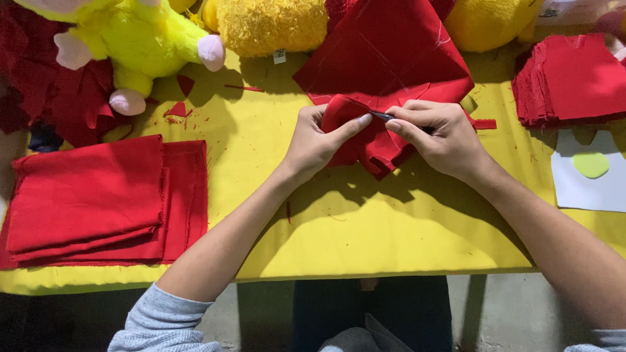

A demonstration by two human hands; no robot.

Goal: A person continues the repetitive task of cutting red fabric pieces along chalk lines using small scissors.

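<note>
Red cloth piece (365, 140) pinched by left hand (316, 140); right hand (443, 140) fingers grip scissors (385, 116) pointing left.

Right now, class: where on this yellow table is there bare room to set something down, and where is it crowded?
Bare yellow table lies along the near edge, between the folded red cloth and the white paper, below both hands. Another patch sits between the yellow plush toy and the left hand. The far edge and right corner, with the red stack, are crowded.

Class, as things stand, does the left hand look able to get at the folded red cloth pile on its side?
Probably yes: bare yellow table lies between the left hand and the pile, though that hand holds red fabric.
</note>
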